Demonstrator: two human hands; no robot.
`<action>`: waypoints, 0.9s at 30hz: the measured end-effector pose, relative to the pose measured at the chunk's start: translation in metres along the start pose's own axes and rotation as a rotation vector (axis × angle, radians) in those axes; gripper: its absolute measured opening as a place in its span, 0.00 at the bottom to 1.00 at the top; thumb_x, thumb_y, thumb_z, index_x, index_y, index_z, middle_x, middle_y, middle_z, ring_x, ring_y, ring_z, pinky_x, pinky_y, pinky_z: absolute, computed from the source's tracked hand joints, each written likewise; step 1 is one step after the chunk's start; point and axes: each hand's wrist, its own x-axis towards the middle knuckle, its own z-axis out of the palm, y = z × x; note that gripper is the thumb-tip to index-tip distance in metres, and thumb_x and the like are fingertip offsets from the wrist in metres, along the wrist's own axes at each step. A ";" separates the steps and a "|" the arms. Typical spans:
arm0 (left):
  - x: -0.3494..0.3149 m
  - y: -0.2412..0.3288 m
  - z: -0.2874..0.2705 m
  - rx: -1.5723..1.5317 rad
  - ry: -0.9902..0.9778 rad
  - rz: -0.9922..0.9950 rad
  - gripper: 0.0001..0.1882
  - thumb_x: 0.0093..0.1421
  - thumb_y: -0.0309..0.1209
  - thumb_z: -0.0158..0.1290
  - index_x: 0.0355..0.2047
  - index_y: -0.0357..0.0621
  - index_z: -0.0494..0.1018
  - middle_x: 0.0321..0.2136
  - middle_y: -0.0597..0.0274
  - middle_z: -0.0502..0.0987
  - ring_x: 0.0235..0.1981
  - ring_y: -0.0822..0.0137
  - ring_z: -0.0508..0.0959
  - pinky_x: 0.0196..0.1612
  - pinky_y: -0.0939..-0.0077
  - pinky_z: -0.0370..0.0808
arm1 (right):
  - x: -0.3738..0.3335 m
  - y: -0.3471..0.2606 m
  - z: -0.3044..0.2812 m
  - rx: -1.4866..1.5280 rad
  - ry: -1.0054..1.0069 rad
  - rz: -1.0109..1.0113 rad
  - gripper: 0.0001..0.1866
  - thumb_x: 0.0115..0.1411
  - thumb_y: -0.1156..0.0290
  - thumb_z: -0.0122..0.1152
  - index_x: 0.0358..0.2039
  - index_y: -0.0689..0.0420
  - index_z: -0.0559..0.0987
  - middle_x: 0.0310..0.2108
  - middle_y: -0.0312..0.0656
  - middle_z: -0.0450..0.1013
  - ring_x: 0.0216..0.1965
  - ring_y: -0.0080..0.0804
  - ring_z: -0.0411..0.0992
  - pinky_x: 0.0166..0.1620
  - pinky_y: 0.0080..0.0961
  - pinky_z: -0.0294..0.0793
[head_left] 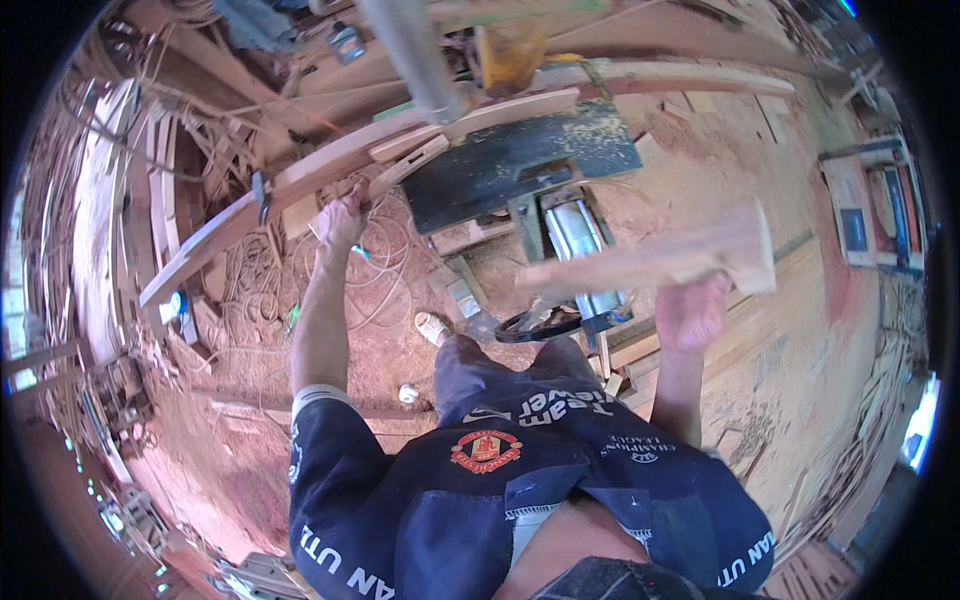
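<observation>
At the left edge of the machine's dark table [460, 187], the left hand [342, 217] grips the near end of a slotted stick [410, 162], whose far end lies by that edge. The right hand [693, 308] is closed around the lower edge of a blurred board [650, 255], held off the table's near right corner. Beyond the far edge are a yellow tub [512, 55] and, farther left, a bottle [346, 44], their contents unclear; a case [875, 215] at far right holds blue things.

A wood strip [512, 112] lies along the far edge of the surface [450, 190]; left, apparently on the floor [250, 420], cords [262, 302]; right, a board [660, 252].
</observation>
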 end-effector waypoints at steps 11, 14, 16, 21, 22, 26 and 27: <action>0.121 0.128 0.010 0.214 -0.160 0.077 0.26 0.71 0.38 0.49 0.69 0.63 0.69 0.54 0.47 0.82 0.54 0.44 0.84 0.54 0.44 0.81 | -0.054 -0.115 -0.052 0.258 0.487 -0.149 0.26 0.70 0.52 0.63 0.59 0.58 0.77 0.47 0.41 0.74 0.44 0.35 0.70 0.53 0.39 0.71; 0.090 0.102 0.003 0.139 -0.065 0.091 0.26 0.70 0.38 0.51 0.69 0.64 0.69 0.54 0.47 0.83 0.53 0.44 0.84 0.53 0.43 0.81 | -0.048 -0.131 -0.064 0.217 0.532 -0.197 0.27 0.68 0.51 0.65 0.56 0.61 0.78 0.44 0.42 0.72 0.43 0.35 0.69 0.50 0.37 0.73; 0.065 0.070 0.001 0.099 -0.124 -0.032 0.28 0.70 0.41 0.53 0.70 0.65 0.68 0.56 0.46 0.81 0.54 0.41 0.83 0.54 0.43 0.80 | -0.043 -0.140 -0.070 0.246 0.618 -0.250 0.27 0.67 0.52 0.66 0.54 0.62 0.79 0.44 0.43 0.71 0.42 0.36 0.69 0.48 0.36 0.73; 0.069 0.050 0.029 0.096 0.046 0.118 0.26 0.73 0.44 0.48 0.70 0.59 0.69 0.55 0.44 0.82 0.53 0.41 0.83 0.52 0.47 0.81 | -0.033 -0.147 -0.077 0.249 0.673 -0.259 0.28 0.64 0.51 0.69 0.50 0.65 0.79 0.41 0.48 0.71 0.41 0.39 0.68 0.46 0.36 0.74; 0.081 0.063 0.036 0.077 0.050 0.059 0.25 0.74 0.45 0.45 0.69 0.56 0.70 0.55 0.43 0.82 0.54 0.42 0.83 0.53 0.47 0.81 | -0.032 -0.145 -0.078 0.270 0.659 -0.253 0.28 0.63 0.51 0.69 0.50 0.65 0.79 0.41 0.48 0.71 0.40 0.40 0.68 0.46 0.37 0.74; 0.144 0.155 0.039 0.083 -0.062 -0.052 0.28 0.79 0.48 0.32 0.64 0.50 0.75 0.55 0.42 0.81 0.57 0.45 0.82 0.55 0.49 0.80 | -0.033 -0.143 -0.086 0.191 0.687 -0.267 0.29 0.62 0.48 0.70 0.49 0.63 0.79 0.41 0.47 0.71 0.39 0.40 0.67 0.45 0.37 0.74; 0.151 0.177 0.033 0.112 -0.153 -0.074 0.29 0.80 0.48 0.29 0.62 0.49 0.76 0.55 0.41 0.81 0.57 0.46 0.82 0.56 0.50 0.80 | -0.034 -0.144 -0.090 0.128 0.693 -0.291 0.29 0.61 0.47 0.70 0.49 0.60 0.79 0.40 0.44 0.72 0.39 0.39 0.67 0.45 0.37 0.73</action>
